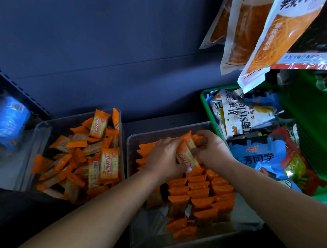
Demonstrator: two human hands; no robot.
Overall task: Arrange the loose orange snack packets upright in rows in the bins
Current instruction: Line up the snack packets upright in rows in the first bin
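Two forearms reach out, left hand [163, 158] and right hand [210, 147] both gripping one orange packet [186, 156] over two clear bins [130, 144].

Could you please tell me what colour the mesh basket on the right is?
Green: the basket shows clearly in the head view, filled with mixed snack bags.
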